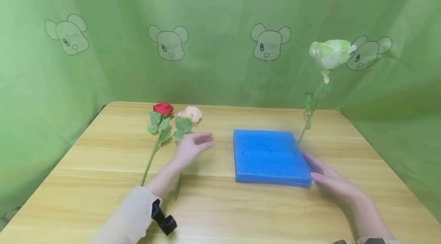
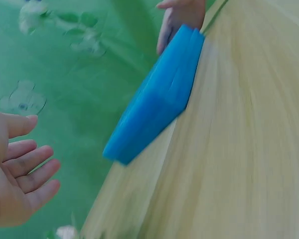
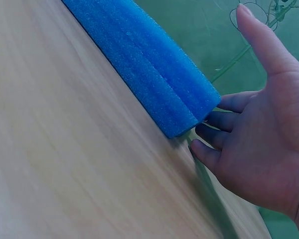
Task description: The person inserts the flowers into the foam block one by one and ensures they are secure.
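Note:
A square blue foam block [image 1: 270, 160], made of stacked layers and marked with several small holes, lies on the table. My right hand [image 1: 330, 179] is at its right side, fingertips right at the edge and thumb raised in the right wrist view. A pale green-white artificial rose [image 1: 330, 54] stands tall at the block's right edge, its stem leaning slightly right. My left hand [image 1: 194, 146] hovers over the pale pink rose [image 1: 191, 114], fingers loosely bent and palm empty in the left wrist view. Left of it lies a red rose [image 1: 163, 109]. The left forearm hides part of the pink rose's stem.
The wooden table [image 1: 213, 213] ends at a green curtain [image 1: 220, 79] printed with cartoon bear heads, which closes off the back and both sides. A black strap [image 1: 162, 217] hangs from the left sleeve above the table's front.

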A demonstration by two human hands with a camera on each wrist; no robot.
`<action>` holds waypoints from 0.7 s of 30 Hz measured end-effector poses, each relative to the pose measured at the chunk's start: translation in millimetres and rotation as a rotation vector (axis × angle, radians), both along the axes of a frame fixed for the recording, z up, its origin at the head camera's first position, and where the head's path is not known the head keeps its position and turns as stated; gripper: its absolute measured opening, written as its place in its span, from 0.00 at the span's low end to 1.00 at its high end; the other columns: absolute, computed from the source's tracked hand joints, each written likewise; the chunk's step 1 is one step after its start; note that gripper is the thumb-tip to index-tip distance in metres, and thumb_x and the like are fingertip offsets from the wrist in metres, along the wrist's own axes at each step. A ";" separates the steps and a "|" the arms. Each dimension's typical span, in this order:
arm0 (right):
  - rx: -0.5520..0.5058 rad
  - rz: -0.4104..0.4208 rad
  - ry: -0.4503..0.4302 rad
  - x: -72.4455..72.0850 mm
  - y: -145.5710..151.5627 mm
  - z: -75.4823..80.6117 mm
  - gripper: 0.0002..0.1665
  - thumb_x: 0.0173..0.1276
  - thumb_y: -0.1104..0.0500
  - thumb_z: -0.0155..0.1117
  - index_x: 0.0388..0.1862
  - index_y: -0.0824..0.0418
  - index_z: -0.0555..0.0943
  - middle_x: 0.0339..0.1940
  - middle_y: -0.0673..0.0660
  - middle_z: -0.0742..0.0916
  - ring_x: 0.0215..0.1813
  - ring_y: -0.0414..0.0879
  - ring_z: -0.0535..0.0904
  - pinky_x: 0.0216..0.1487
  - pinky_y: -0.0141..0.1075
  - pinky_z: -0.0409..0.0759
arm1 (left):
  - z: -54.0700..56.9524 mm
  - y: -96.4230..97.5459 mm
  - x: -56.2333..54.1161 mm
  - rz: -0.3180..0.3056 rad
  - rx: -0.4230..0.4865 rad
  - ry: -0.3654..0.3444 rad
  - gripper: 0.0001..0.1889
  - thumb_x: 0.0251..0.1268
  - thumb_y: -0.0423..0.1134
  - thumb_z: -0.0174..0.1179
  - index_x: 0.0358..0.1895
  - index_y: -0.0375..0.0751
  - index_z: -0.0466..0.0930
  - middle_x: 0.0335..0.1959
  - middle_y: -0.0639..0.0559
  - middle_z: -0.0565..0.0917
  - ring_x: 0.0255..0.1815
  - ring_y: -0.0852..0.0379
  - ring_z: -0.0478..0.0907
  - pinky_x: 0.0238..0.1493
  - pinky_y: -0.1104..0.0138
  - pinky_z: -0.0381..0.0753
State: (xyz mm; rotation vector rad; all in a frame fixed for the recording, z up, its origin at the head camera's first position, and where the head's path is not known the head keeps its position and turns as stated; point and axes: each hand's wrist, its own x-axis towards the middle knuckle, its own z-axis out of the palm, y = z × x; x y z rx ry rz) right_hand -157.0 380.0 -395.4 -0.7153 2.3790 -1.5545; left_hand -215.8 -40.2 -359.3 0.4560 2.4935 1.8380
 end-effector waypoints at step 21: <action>0.025 -0.015 -0.023 -2.4 3.6 -3.8 0.40 0.70 0.67 0.48 0.74 0.65 0.40 0.72 0.70 0.43 0.65 0.18 0.48 0.56 0.12 0.50 | -34.4 -70.8 5.0 0.209 -0.021 -0.205 0.20 0.58 0.33 0.61 0.52 0.23 0.73 0.41 0.32 0.81 0.33 0.45 0.82 0.37 0.61 0.83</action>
